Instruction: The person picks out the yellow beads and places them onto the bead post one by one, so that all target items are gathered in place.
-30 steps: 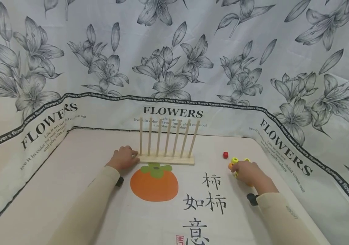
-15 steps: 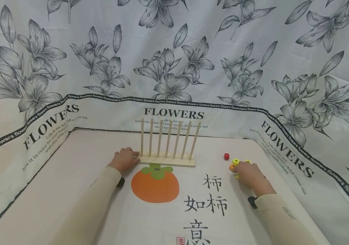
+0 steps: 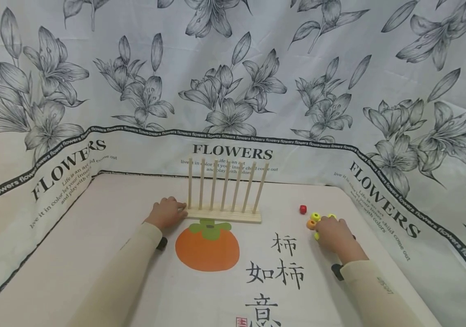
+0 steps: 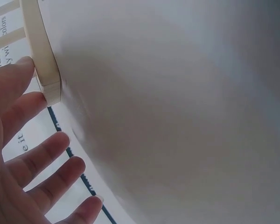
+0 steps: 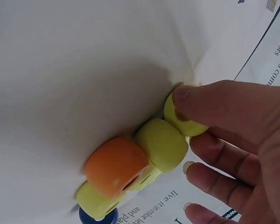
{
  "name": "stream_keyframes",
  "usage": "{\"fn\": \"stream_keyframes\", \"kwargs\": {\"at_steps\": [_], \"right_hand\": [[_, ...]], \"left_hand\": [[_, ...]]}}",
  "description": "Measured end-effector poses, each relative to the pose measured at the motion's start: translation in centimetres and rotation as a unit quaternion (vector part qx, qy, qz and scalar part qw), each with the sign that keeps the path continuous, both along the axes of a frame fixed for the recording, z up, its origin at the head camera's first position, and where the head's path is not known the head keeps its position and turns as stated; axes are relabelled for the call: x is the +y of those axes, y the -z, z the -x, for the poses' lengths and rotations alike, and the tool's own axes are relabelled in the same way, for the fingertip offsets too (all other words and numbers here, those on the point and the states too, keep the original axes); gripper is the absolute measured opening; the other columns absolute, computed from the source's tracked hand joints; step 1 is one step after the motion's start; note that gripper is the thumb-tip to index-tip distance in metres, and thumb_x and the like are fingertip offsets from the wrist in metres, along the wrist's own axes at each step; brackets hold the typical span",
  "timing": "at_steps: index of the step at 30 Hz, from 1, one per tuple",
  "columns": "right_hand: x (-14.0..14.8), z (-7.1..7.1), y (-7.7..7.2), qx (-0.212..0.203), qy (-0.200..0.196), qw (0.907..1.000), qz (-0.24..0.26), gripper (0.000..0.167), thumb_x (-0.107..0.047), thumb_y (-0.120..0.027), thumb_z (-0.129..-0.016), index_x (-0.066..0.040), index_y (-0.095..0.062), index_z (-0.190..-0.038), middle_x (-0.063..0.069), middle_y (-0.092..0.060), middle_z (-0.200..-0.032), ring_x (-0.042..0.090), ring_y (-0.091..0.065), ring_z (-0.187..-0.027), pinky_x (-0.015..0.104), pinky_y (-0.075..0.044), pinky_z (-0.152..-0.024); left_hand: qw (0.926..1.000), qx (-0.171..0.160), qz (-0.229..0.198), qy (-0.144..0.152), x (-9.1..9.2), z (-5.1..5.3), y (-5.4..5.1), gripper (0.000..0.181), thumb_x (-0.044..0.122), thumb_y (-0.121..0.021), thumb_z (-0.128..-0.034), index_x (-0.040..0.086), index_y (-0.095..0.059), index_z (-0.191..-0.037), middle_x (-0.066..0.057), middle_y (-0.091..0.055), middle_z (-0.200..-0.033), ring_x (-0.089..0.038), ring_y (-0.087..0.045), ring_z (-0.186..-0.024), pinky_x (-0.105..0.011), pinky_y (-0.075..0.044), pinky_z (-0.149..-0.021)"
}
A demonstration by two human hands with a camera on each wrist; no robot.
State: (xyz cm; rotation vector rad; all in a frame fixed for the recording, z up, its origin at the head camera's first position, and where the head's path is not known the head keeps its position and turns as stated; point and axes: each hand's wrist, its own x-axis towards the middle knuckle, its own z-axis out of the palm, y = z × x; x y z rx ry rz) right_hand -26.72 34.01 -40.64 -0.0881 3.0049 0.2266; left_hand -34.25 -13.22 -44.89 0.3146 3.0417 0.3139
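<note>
My left hand holds the left end of a wooden stand with upright pegs. In the left wrist view my thumb and forefinger touch the end of the stand's base, and the other fingers spread loosely. At the right, my right hand is over a group of round beads. Its thumb and forefinger pinch a yellow bead, which has a hole. Beside this bead sit another yellow bead, an orange bead and a partly hidden dark blue bead. The pegs carry no beads.
A red bead lies apart, behind and left of the group. The white cloth bears a printed orange persimmon and black characters. A flower-patterned curtain rises around the back and sides.
My right hand has shifted slightly among the beads, and more of the orange bead shows beside it. The left hand stays at the stand's end. The head view tilted slightly.
</note>
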Motion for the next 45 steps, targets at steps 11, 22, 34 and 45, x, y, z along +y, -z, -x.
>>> {"fn": "stream_keyframes", "kwargs": {"at_steps": [11, 22, 34, 45], "right_hand": [[0.09, -0.25, 0.36, 0.021, 0.002, 0.9993, 0.032, 0.018, -0.012, -0.063, -0.089, -0.008, -0.073, -0.103, 0.010, -0.070, -0.095, 0.027, -0.057, -0.084, 0.054, -0.042, -0.090], [0.17, -0.50, 0.10, 0.054, 0.017, 0.9943, 0.090, 0.034, -0.019, -0.065, -0.090, -0.008, -0.067, -0.122, 0.018, -0.067, -0.115, 0.036, -0.060, -0.098, 0.057, -0.045, -0.095], [0.08, -0.26, -0.31, 0.042, 0.031, 0.9738, 0.221, 0.036, -0.025, -0.066, -0.089, -0.004, -0.066, -0.118, 0.018, -0.066, -0.110, 0.029, -0.058, -0.092, 0.049, -0.050, -0.084], [-0.52, 0.18, 0.09, 0.012, 0.106, 0.9251, 0.364, 0.057, -0.035, -0.067, -0.090, -0.010, -0.052, -0.139, 0.013, -0.066, -0.114, 0.024, -0.062, -0.090, 0.035, -0.053, -0.072]], "left_hand": [[1.0000, -0.002, -0.003, -0.003, 0.12, -0.07, -0.19, 0.044, 0.038, -0.056, -0.0955, 0.016, -0.059, -0.134, -0.016, -0.058, -0.124, -0.036, -0.051, -0.113, -0.058, -0.041, -0.095], [1.0000, -0.006, -0.006, -0.001, 0.03, -0.12, -0.18, 0.046, 0.040, -0.055, -0.0960, 0.017, -0.058, -0.135, -0.017, -0.057, -0.125, -0.037, -0.051, -0.115, -0.059, -0.040, -0.097], [0.9999, -0.010, -0.003, 0.001, 0.00, -0.01, -0.22, 0.046, 0.038, -0.055, -0.0959, 0.016, -0.058, -0.136, -0.017, -0.056, -0.126, -0.038, -0.050, -0.116, -0.060, -0.039, -0.098], [0.9999, 0.004, -0.008, 0.008, 0.09, -0.59, -0.39, 0.044, 0.038, -0.055, -0.0963, 0.015, -0.059, -0.134, -0.017, -0.059, -0.123, -0.038, -0.054, -0.112, -0.058, -0.042, -0.092]]}}
